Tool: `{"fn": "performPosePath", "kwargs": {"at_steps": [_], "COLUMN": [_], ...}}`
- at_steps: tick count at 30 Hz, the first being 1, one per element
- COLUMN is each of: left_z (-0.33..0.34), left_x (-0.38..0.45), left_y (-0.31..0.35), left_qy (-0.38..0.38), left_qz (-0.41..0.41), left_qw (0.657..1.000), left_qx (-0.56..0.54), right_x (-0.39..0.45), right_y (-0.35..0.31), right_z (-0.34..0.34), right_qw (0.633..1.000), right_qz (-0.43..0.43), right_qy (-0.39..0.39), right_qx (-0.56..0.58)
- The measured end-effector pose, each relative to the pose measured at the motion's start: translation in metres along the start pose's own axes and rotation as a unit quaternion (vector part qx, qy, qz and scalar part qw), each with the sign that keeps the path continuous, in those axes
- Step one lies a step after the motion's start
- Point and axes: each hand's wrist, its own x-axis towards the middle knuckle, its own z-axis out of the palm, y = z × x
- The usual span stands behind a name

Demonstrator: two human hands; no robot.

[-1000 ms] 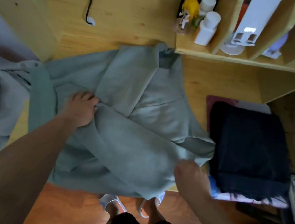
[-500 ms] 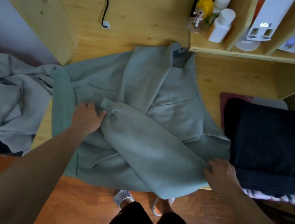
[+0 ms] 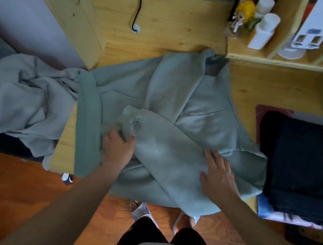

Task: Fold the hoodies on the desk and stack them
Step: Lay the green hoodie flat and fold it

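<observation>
A sage-green hoodie (image 3: 195, 106) lies spread on the wooden desk (image 3: 168, 27), its hood toward the back and its hem band to the left. One sleeve (image 3: 165, 153) is folded diagonally across the body. My left hand (image 3: 117, 149) pinches the cuff end of that sleeve. Flat on the sleeve lies my right hand (image 3: 218, 172), fingers spread. A second, paler grey hoodie (image 3: 16, 100) sits crumpled off the desk's left end. At the right, a folded dark navy garment (image 3: 302, 164) rests on a patterned mat.
A shelf unit (image 3: 290, 62) at the back right holds white bottles (image 3: 264, 31), a small figurine and a white box. A black cable (image 3: 138, 7) hangs down the desk's back panel. Below the desk edge are my legs and sandals on an orange-brown floor (image 3: 16, 186).
My right hand has let go of the sleeve's lower edge and moved left onto the sleeve, pressing flat. My left hand now pinches the cuff. The camera has shifted left.
</observation>
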Motion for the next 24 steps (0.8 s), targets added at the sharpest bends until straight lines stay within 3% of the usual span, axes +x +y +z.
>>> {"fn": "performPosePath", "kwargs": {"at_steps": [2,4,6,8,9,12,14,16,19,24], "left_z": [0.003,0.001,-0.001,-0.008,-0.013,-0.021,-0.011,0.008,0.023,-0.018], "left_x": [0.020,0.045,0.059,0.052,0.042,-0.003,-0.035,-0.042,-0.008,0.049], "left_y": [0.002,0.004,0.008,0.026,0.038,0.074,0.089,0.095,0.078,0.026], "left_qy": [-0.013,-0.034,-0.076,-0.120,-0.134,-0.156,-0.223,-0.255,-0.207,-0.019], "left_qz": [-0.140,-0.248,-0.301,-0.292,-0.255,-0.041,0.066,0.060,-0.059,-0.094], "left_qw": [0.971,0.921,0.880,0.870,0.877,0.913,0.919,0.916,0.907,0.988], "left_qx": [-0.192,-0.298,-0.359,-0.378,-0.385,-0.375,-0.319,-0.303,-0.361,-0.122], "right_x": [0.011,0.015,0.013,0.011,0.011,0.013,0.013,0.013,0.014,0.016], "right_y": [-0.008,-0.008,-0.006,-0.003,-0.001,0.003,0.003,0.002,0.003,0.002], "right_z": [0.006,0.010,0.010,0.008,0.007,0.001,-0.001,-0.001,-0.004,-0.004], "right_qw": [0.998,0.997,0.995,0.994,0.993,0.990,0.990,0.989,0.987,0.984], "right_qz": [0.022,0.035,0.037,0.026,0.022,0.017,0.011,0.003,0.005,0.011], "right_qy": [-0.051,-0.071,-0.088,-0.107,-0.115,-0.136,-0.139,-0.141,-0.153,-0.172], "right_qx": [-0.002,-0.024,-0.024,-0.029,-0.030,-0.022,-0.026,-0.041,-0.042,-0.045]}}
